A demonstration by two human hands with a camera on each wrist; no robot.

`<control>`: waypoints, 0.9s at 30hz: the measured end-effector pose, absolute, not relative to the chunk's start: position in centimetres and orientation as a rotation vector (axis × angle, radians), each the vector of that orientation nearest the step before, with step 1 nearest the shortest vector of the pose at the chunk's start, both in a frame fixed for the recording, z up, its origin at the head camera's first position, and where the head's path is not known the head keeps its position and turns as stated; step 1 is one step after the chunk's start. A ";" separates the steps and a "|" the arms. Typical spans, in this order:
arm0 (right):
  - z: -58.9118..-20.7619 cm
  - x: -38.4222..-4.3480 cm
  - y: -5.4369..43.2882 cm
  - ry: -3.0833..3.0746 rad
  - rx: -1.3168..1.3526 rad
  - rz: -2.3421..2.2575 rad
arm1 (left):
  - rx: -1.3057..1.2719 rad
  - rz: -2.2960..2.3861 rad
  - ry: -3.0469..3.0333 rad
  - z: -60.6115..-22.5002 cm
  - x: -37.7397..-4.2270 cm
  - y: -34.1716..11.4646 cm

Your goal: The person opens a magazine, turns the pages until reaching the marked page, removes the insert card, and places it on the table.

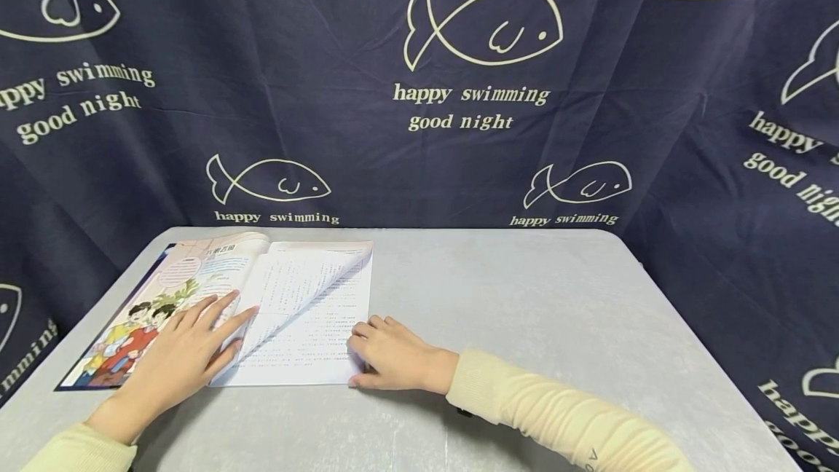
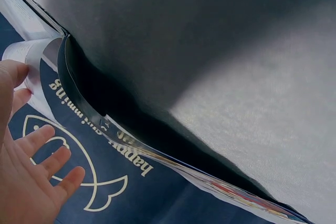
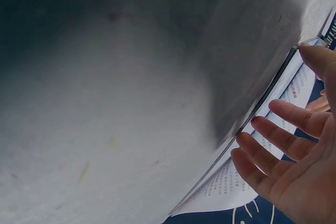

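An open magazine (image 1: 308, 363) lies on the left part of the table, with a colourful illustration on its left page and printed text on the right. One right-hand leaf (image 1: 282, 286) is lifted and bends over in a diagonal curl, baring the text page beneath. My left hand (image 1: 186, 344) rests with spread fingers across the left page and the spine, thumb beside the curl's lower end; in the left wrist view, thumb and forefinger are close to a curled page (image 2: 31, 69). At the lower right corner, my right hand (image 1: 387, 352) touches the magazine's edge, thumb at the corner, fingers slightly bent.
The grey table (image 1: 511, 312) extends to the right of the magazine and in front of it. Behind it and along both sides hangs a dark blue curtain (image 1: 367, 130) printed with fish outlines and lettering.
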State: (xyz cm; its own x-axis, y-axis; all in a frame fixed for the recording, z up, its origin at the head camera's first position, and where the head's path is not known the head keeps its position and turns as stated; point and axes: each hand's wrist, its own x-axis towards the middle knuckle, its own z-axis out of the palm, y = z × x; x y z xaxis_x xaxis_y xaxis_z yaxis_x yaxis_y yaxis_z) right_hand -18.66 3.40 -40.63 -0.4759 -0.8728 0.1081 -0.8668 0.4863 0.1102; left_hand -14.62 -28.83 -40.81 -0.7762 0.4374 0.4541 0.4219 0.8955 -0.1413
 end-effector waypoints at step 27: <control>-40.4 -18.5 3.1 -2.603 1.522 -0.091 | -0.703 0.044 -2.499 -41.1 -14.8 -29.2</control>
State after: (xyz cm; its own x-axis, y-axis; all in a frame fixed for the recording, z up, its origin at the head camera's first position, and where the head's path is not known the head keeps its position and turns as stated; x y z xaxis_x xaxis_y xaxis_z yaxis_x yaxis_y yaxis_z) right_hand -18.55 3.13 -40.38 -0.4852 -0.8709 0.0777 -0.8634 0.4913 0.1146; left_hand -14.82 -29.19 -41.15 -0.7187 0.4923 0.4911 0.4748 0.8634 -0.1705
